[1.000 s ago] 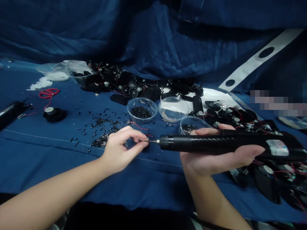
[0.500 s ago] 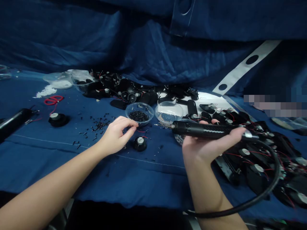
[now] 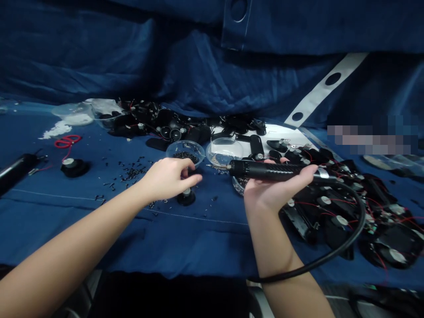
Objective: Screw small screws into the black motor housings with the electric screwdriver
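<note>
My right hand (image 3: 276, 181) holds a black corded electric screwdriver (image 3: 265, 170) across its upturned palm, with the metal bit pointing left. My left hand (image 3: 174, 179) is over the blue cloth, thumb and index finger slightly apart at the tips; the other fingers are curled and partly hidden, and no object shows between them. Just behind it stands a clear bowl of black screws (image 3: 185, 154). Under the left hand is a small round black part (image 3: 186, 198), partly covered by the fingers. A second clear bowl (image 3: 224, 152) sits behind the screwdriver's bit.
Loose black screws (image 3: 130, 173) lie left of the bowls. Red-handled scissors (image 3: 68, 141) and a black part with a red wire (image 3: 74, 168) are further left. Wired black housings (image 3: 334, 216) crowd the right; more parts (image 3: 145, 117) are piled at the back. Someone's pixelated hand is at the far right.
The view has shifted a little. My left hand has moved right relative to the bowl, over the small round part, and its fingertips have parted. The screwdriver remains in my right hand.
</note>
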Demonstrator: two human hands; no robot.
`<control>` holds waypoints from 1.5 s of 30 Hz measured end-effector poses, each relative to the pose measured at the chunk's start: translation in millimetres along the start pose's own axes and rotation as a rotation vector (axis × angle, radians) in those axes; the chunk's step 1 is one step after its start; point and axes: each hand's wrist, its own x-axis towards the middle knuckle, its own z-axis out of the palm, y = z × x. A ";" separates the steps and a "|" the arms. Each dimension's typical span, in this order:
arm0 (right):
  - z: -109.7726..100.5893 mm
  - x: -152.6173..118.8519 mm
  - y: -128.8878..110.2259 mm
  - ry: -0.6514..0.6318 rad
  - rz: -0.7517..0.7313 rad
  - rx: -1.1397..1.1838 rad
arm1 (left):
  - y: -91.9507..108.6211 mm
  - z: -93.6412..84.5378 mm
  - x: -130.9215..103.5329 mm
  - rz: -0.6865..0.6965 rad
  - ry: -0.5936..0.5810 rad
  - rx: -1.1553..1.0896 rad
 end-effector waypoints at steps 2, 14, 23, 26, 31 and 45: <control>0.4 1.9 -1.7 0.009 -0.002 0.021 | -1.6 -1.6 -8.5 0.098 -0.049 -0.057; 6.3 0.1 -7.3 0.030 0.001 0.023 | -20.3 9.1 -30.4 0.119 0.038 -0.446; 5.2 1.1 -7.2 0.025 -0.014 0.039 | 1.8 19.3 -12.1 -0.016 0.060 0.307; 4.7 3.6 -8.1 0.024 -0.019 0.066 | 9.0 23.4 3.9 -0.070 -0.024 0.400; 5.7 11.1 -9.3 0.077 -0.042 0.107 | 10.1 27.2 16.0 -0.036 -0.086 0.352; 3.3 20.2 -11.9 0.080 -0.096 0.107 | 18.4 39.0 6.0 0.125 0.009 0.454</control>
